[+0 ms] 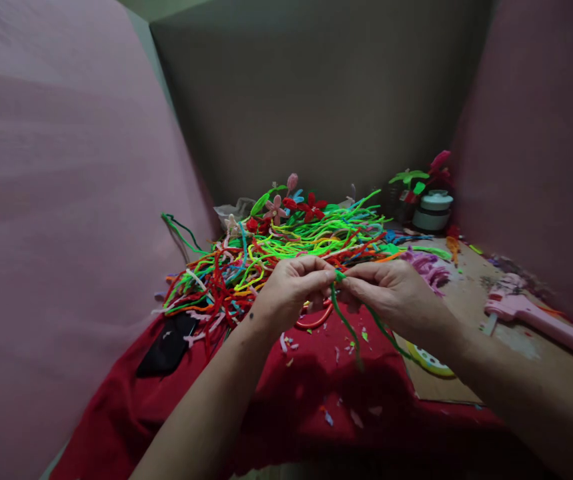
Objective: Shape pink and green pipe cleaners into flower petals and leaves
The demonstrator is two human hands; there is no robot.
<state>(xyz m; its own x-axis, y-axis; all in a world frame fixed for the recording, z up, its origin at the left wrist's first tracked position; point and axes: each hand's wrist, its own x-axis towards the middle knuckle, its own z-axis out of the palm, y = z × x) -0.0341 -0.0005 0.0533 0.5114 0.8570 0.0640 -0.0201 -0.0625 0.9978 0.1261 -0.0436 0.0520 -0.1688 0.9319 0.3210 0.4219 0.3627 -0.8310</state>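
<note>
My left hand (pixel 293 288) and my right hand (pixel 391 292) meet at the middle of the view, fingertips pinched together on a green pipe cleaner (pixel 347 325). Its two ends hang down from the pinch over the red cloth (pixel 316 393). An orange-red loop (pixel 313 319) lies just under my left hand. Behind both hands is a big heap of pipe cleaners (pixel 286 257) in green, red, yellow, blue and white. Small finished flowers (pixel 291 208) in pink and red stand at the far edge of the heap.
A pink glue gun (pixel 536 317) lies on brown cardboard at the right. A round white container (pixel 433 210) and more flowers stand at the back right. A black flat object (pixel 169 347) rests on the cloth at left. Pink walls close both sides.
</note>
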